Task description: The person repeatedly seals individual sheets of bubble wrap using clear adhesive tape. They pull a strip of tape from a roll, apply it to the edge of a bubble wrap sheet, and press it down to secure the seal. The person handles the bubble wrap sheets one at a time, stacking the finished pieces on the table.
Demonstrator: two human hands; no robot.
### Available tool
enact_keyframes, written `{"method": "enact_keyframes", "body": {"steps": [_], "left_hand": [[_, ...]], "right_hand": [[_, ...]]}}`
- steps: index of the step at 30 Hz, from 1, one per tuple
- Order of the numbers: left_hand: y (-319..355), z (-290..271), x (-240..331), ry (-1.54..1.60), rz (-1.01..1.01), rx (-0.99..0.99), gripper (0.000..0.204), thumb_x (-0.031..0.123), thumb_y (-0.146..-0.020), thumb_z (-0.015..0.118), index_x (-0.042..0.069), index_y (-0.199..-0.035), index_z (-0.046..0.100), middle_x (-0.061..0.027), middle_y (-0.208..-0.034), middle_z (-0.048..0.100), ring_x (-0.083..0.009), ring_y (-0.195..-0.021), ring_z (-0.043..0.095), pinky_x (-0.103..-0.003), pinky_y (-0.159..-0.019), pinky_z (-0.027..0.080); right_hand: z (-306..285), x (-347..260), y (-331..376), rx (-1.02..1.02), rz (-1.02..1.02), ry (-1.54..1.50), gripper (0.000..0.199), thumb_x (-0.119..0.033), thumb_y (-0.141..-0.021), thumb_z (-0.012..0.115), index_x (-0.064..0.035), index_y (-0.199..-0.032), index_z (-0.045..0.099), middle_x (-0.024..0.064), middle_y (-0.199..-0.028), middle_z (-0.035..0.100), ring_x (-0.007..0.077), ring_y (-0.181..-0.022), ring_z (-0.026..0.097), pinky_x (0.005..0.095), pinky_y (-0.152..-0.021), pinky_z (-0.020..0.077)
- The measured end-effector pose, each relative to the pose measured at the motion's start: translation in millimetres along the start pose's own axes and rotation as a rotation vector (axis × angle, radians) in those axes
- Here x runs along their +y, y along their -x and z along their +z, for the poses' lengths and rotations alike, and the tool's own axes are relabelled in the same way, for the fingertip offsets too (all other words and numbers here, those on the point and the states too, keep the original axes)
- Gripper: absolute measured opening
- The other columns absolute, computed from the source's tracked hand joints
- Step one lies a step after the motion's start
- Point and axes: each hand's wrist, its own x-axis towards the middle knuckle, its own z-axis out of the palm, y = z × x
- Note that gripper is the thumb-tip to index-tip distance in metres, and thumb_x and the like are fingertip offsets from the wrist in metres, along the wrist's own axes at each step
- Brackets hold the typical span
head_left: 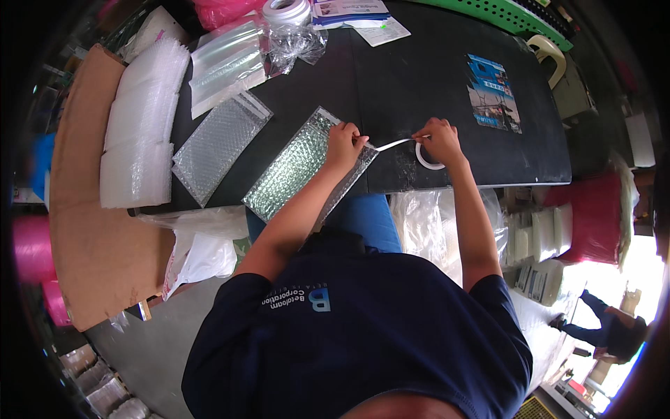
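Observation:
A silvery-green bubble-wrap pouch [287,173] lies slanted at the table's near edge, partly under my left forearm. My left hand [344,146] is closed at the pouch's far right corner, thumb and fingers pinching the end of a white tape strip [394,145]. The strip stretches rightward to my right hand [440,141], whose fingers are closed on it. Just below that hand a white roll of tape [430,162] shows in part, the rest hidden by the hand. Left of the pouch is a clear bubble-wrap pouch [222,145], flat on the black table [412,77].
Stacked bubble-wrap sheets [142,122] stand at the left beside a brown cardboard sheet [78,202]. Silvery film sheets [229,64], a large tape roll [287,11] and printed packs [349,12] lie at the back. A green perforated rail [506,19] borders the far right. Another person [611,332] is at lower right.

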Motion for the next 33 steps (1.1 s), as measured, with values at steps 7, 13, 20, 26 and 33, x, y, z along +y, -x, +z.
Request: {"method": "enact_keyframes", "body": {"steps": [7, 13, 20, 26, 33], "left_hand": [[5, -1, -2, -0.042, -0.064, -0.015, 0.038, 0.022, -0.057, 0.081, 0.005, -0.078, 0.054, -0.0123, -0.085, 0.051, -0.0316, -0.087, 0.048, -0.039, -0.077, 0.042], [7, 0, 3, -0.106, -0.115, -0.040, 0.048, 0.019, -0.054, 0.082, 0.005, -0.087, 0.051, -0.0126, -0.094, 0.049, -0.0322, -0.094, 0.046, -0.039, -0.080, 0.041], [7, 3, 9, -0.172, -0.165, -0.057, 0.054, 0.018, -0.054, 0.082, 0.005, -0.094, 0.049, -0.0111, -0.096, 0.048, -0.0313, -0.094, 0.046, -0.040, -0.081, 0.041], [49, -50, 58, -0.331, -0.162, -0.200, 0.090, 0.030, -0.054, 0.084, 0.008, -0.128, 0.037, -0.0219, -0.131, 0.032, -0.0470, -0.119, 0.030, -0.056, -0.092, 0.035], [103, -117, 40, -0.373, -0.218, -0.549, 0.068, -0.003, -0.077, 0.049, 0.017, -0.139, 0.028, -0.0200, -0.143, 0.023, -0.0475, -0.124, 0.030, -0.053, -0.099, 0.033]], "right_hand": [[44, -49, -1, 0.085, -0.433, -0.116, 0.014, -0.019, -0.072, 0.064, -0.0146, -0.085, 0.068, 0.0005, -0.091, 0.059, 0.0200, -0.098, 0.051, 0.0405, -0.088, 0.0366], [83, -58, 10, 0.264, -0.450, -0.029, 0.010, -0.019, -0.072, 0.063, -0.0099, -0.073, 0.064, 0.0028, -0.074, 0.056, 0.0205, -0.077, 0.054, 0.0373, -0.075, 0.0407], [80, -52, 3, 0.143, -0.174, -0.534, 0.009, -0.009, -0.073, 0.056, -0.0021, -0.070, 0.059, 0.0095, -0.081, 0.061, 0.0299, -0.080, 0.059, 0.0351, -0.070, 0.0459], [81, -19, -8, -0.136, -0.020, -1.324, 0.034, -0.020, -0.076, 0.040, 0.0009, -0.096, 0.059, 0.0085, -0.093, 0.061, 0.0150, -0.092, 0.053, 0.0236, -0.080, 0.0374], [72, -35, -17, -0.242, 0.091, -1.350, 0.050, -0.037, -0.078, 0.033, -0.0030, -0.107, 0.055, 0.0095, -0.105, 0.058, 0.0175, -0.102, 0.051, 0.0315, -0.090, 0.0306]]}}
